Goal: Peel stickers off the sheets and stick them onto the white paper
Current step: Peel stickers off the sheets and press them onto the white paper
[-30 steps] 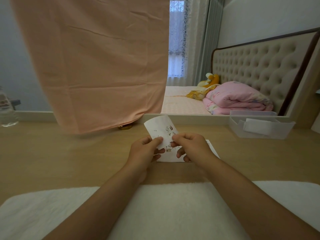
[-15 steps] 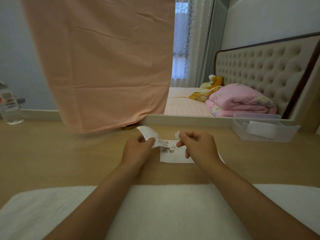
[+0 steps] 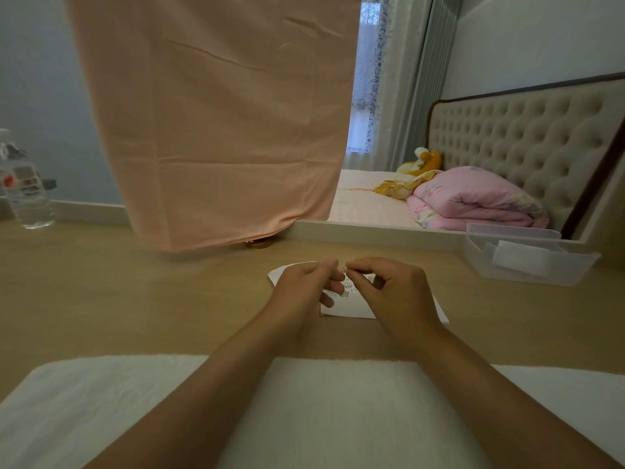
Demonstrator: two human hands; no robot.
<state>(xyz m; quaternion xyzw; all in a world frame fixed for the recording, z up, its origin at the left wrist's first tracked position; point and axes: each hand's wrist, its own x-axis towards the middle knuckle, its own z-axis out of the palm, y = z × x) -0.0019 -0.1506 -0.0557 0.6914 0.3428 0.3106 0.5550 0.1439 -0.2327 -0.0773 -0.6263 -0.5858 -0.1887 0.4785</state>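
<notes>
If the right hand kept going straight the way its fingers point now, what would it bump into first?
Most likely the left hand: the right hand, pinching a tiny sticker, points leftward at its fingertips, which hold the sticker sheet. Depth is unclear, but the gap looks small.

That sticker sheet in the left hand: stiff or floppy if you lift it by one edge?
Probably floppy: the sticker sheet looks paper-thin, and its edge curves beside the left hand gripping it. Likely very light, so a nudge could slide it. The sticker pinched by the right hand seems even flimsier.
</notes>
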